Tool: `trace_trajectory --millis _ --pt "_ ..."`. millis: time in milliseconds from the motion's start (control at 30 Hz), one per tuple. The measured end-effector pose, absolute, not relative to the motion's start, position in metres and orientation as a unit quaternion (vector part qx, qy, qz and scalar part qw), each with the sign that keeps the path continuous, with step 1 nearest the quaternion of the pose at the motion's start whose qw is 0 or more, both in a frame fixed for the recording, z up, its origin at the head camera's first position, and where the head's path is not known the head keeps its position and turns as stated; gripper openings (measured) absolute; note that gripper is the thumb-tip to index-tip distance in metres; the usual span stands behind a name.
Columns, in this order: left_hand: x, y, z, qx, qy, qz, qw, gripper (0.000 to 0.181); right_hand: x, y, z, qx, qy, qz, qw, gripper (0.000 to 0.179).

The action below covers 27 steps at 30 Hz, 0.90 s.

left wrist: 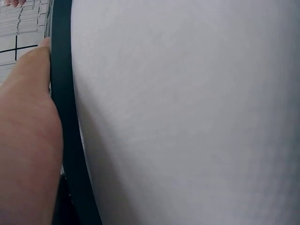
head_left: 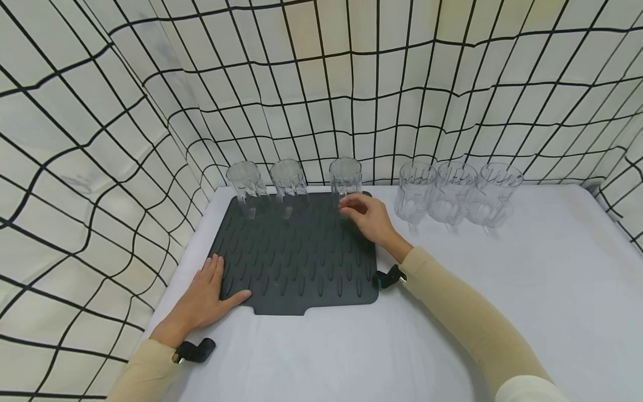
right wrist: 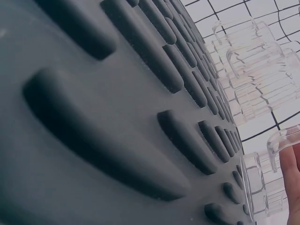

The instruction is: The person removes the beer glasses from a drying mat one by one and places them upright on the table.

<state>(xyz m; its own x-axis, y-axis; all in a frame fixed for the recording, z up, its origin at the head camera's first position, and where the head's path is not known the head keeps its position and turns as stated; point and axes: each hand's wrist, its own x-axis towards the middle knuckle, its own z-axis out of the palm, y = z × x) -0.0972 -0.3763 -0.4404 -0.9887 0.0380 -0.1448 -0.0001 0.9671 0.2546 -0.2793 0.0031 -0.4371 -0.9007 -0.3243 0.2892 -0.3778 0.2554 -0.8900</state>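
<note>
At the back right of the dark grey ridged mat (head_left: 301,262) stands a clear glass mug (head_left: 345,172). My right hand (head_left: 370,219) pinches this mug's handle (right wrist: 276,146) between thumb and fingers, and the hand covers its lower part in the head view. Two more clear glass mugs, one (head_left: 247,187) at the back left corner and one (head_left: 289,185) beside it, stand on the mat with a gap between them and the held one. My left hand (head_left: 203,298) rests on the mat's front left edge, fingers straight and thumb spread.
Three clear glass mugs (head_left: 413,192) stand close together on the white table (head_left: 452,268), right of the mat. Black netting (head_left: 377,89) over pale sheeting rises behind the table and along its left and right sides.
</note>
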Motion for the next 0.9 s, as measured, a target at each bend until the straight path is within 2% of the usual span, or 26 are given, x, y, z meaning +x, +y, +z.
trace_trajectory --millis 200,900 --pt "-0.095 -0.375 -0.443 0.011 0.989 0.127 0.07 0.12 -0.277 0.006 -0.436 0.214 -0.798 0.563 0.017 0.019" --pt "-0.096 -0.376 -0.443 0.014 0.99 0.126 0.066 0.12 -0.27 0.012 -0.426 0.243 -0.791 0.559 0.042 0.018"
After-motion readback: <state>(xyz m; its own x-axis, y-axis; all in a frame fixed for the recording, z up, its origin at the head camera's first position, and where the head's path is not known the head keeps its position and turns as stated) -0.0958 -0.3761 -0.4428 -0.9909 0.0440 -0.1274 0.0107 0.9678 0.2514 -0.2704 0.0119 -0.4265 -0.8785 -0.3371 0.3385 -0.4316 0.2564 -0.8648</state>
